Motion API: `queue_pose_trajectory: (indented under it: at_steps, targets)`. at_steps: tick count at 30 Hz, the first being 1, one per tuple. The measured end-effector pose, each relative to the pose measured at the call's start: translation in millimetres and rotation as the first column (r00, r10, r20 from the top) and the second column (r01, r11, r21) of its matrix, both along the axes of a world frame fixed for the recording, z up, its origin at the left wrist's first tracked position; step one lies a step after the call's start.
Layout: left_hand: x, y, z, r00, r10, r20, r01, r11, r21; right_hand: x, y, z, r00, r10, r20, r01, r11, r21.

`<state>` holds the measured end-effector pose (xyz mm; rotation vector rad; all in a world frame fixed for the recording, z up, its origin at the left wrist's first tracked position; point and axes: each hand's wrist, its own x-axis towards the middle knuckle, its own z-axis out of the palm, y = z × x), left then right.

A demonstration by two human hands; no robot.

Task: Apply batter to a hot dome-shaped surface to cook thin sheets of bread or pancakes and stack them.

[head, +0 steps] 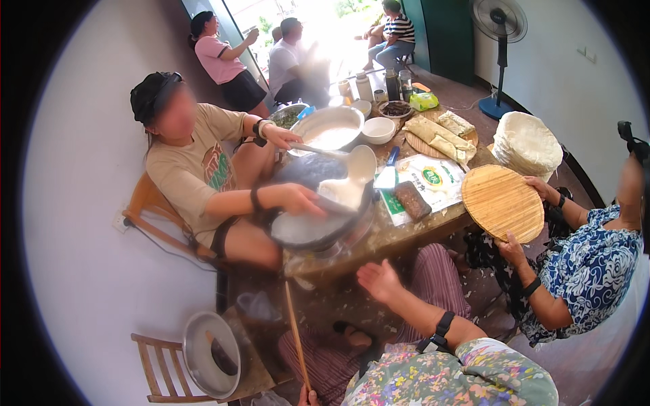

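Observation:
My right hand [378,284] is held out palm up in front of the table's near edge, with nothing in it and its fingers apart. Low in the view, partly cut off by the frame, my left hand [308,397] grips a thin wooden stick [295,335] that slants up toward the table corner. Beyond the stick's tip is a round griddle [310,228], steaming and pale on its surface. Across it, a seated co-worker holds a ladle [361,163] in one hand; the other hand is blurred at a dark, flat-edged thing over the griddle.
A batter basin [330,129] stands behind the griddle. Folded flatbreads [439,137], a scraper [388,170] and a brown block [412,201] lie on the table [401,241]. At right, another person holds a round bamboo board [502,203] near stacked flatbreads [528,142]. A metal basin [210,391] stands lower left.

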<state>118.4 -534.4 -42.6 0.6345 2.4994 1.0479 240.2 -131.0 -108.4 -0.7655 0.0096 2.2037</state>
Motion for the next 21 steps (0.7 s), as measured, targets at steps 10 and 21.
queue_pose_trajectory:
  at_steps: [10,21]
  targets:
    - [-8.0,24.8,13.3,0.913,-0.396,-0.096,0.402,0.914,0.055,36.1,54.9,9.5,0.976,-0.216,0.041,0.21,0.972,0.104]
    - [-3.6,46.6,-4.9,0.826,-0.55,-0.123,0.557,0.831,0.02,57.6,40.4,-2.9,0.963,-0.265,0.041,0.26,0.961,0.096]
